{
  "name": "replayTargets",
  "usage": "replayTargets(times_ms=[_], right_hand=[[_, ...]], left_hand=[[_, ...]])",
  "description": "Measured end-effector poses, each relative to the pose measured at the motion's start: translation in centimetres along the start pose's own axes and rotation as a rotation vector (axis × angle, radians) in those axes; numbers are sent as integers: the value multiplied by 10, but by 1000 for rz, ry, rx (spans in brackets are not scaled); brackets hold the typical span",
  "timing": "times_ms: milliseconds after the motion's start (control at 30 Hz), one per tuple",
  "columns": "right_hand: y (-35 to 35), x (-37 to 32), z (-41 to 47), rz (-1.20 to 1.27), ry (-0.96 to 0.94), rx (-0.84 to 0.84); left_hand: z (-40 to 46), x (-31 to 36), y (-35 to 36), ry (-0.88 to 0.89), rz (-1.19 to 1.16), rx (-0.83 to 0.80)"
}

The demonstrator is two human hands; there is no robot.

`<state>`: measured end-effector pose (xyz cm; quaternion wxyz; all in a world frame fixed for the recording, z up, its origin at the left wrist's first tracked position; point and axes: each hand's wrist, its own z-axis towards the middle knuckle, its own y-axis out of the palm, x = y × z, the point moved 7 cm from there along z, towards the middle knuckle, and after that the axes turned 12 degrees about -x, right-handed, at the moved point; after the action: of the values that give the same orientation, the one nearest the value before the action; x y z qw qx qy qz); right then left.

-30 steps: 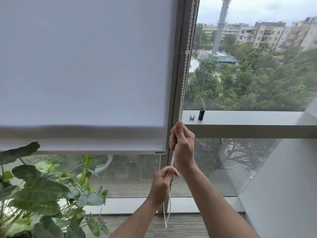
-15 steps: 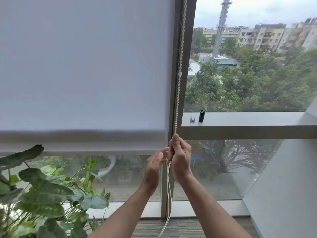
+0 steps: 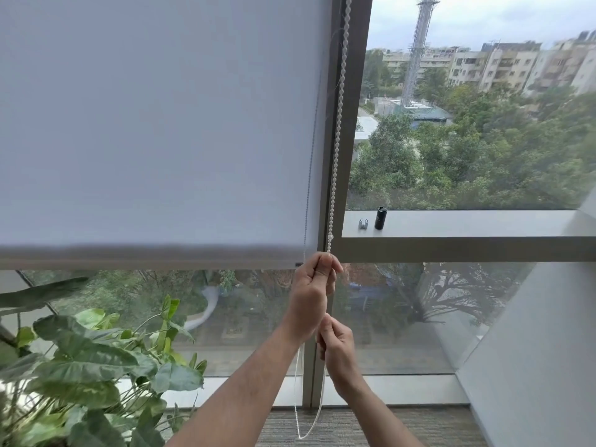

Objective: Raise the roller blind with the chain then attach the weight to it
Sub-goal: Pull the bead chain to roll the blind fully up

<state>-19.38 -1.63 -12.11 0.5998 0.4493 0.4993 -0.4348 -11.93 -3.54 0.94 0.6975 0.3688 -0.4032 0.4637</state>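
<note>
At the window (image 3: 451, 156), both hands grip the chain (image 3: 338, 124).

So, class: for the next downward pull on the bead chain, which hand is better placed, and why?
Left. The left hand grips the chain high, beside the blind, leaving travel; the right hand is already low.

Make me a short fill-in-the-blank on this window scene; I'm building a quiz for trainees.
1. Both hands grip the white bead ____.
2. The left hand holds it ____ the right hand.
3. The black weight stands on the window ____.
4. The roller blind hangs above a leafy ____.

Missing words: chain; above; ledge; plant
</note>
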Motion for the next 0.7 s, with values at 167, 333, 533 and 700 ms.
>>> replayTargets(times_ms=[167,333,533,700], right_hand=[[3,-11,19,-28,65,-242],[-15,-60,43,285,1,-235],[16,-148,53,365,-210,-368],[29,-180,60,140,-371,-121]], left_hand=[[-10,-6,-1,-6,106,65],[-34,-40,-12,-74,119,63],[-49,-67,-30,-178,169,109],[-51,-72,-15,-189,161,63]])
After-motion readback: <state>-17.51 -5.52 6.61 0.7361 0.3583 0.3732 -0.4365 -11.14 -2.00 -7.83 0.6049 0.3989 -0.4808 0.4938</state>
